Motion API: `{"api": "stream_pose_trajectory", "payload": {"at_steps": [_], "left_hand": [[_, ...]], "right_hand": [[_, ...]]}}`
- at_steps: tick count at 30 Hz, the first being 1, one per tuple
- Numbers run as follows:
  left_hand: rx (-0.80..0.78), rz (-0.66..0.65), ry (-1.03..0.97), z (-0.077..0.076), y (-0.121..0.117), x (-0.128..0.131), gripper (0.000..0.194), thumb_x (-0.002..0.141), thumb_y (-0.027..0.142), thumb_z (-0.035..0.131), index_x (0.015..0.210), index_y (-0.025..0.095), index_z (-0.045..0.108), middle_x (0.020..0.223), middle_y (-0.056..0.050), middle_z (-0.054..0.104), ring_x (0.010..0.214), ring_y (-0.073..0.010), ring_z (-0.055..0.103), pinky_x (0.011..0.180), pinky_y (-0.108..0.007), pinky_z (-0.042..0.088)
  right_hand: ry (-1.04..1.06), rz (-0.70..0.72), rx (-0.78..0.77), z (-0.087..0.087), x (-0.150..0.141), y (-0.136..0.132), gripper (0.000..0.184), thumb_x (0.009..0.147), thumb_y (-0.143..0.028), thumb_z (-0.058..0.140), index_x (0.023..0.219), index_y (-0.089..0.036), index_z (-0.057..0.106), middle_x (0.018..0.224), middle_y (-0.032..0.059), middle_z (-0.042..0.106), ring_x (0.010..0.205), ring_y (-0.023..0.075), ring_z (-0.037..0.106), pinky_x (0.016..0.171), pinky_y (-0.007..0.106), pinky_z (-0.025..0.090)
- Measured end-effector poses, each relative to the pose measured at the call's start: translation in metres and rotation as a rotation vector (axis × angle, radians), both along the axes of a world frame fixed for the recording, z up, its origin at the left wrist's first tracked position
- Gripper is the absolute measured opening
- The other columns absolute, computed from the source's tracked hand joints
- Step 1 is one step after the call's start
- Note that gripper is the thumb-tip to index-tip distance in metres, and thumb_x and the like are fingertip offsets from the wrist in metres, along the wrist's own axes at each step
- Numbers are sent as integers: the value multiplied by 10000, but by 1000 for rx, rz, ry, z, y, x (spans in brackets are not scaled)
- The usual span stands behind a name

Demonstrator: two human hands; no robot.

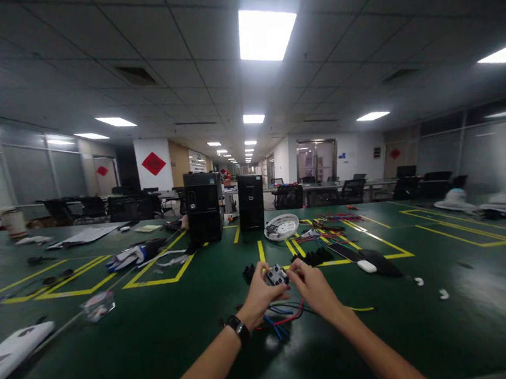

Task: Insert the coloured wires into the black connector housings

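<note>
My left hand [263,294], with a dark watch on its wrist, is closed around a small grey block with black square openings [276,275]. At the block's right edge, the fingertips of my right hand [308,283] are pinched together. Whatever they hold there is too small to make out. Below both hands, loose blue wires [278,329], red wires [297,313] and a yellow-ended wire [360,309] lie on the green table [169,343]. Black small parts [312,258] sit just beyond my right hand.
Two black computer towers [203,210] stand at the back, beside a white round basket [281,227]. Bundles of coloured wires [330,235] lie right of it. A white case [366,267] and earbuds [419,282] are at right; gloves [128,257] and a plastic bag [97,306] at left.
</note>
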State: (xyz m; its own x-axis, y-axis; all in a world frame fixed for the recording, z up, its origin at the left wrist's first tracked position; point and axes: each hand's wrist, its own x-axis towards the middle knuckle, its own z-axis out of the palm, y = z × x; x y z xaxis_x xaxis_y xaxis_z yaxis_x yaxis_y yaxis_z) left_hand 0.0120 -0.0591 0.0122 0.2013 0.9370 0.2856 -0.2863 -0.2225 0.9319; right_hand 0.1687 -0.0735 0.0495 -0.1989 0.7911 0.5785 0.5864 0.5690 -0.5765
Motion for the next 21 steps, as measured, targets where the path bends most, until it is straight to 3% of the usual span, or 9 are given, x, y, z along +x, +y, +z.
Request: {"api": "stream_pose_trajectory", "payload": {"at_steps": [7,14,21], "left_hand": [[194,211,71,-3,-3,-4,497,588,163,740,883,223,344,859,35,506,721,-110,555,588,-202,471],[291,313,202,2,-10,-1,487,635,155,711,1053,196,464,968,-39,616,872,-180,609,766,-278,459],[256,342,201,-3,-4,-3,610,616,182,745,1182,173,518,1077,-103,643,967,-234,626,858,-346,467]], "right_hand": [[237,0,-86,-31,-25,12,294,861,-473,486,738,-207,508,534,-25,534,503,159,506,512,242,349],[284,-6,-114,-32,-22,9,301,834,-463,522,690,-206,466,489,-93,300,451,100,296,466,217,229],[291,-16,-139,-33,-25,11,284,837,-458,507,745,-190,519,490,-72,393,473,119,363,495,228,276]]}}
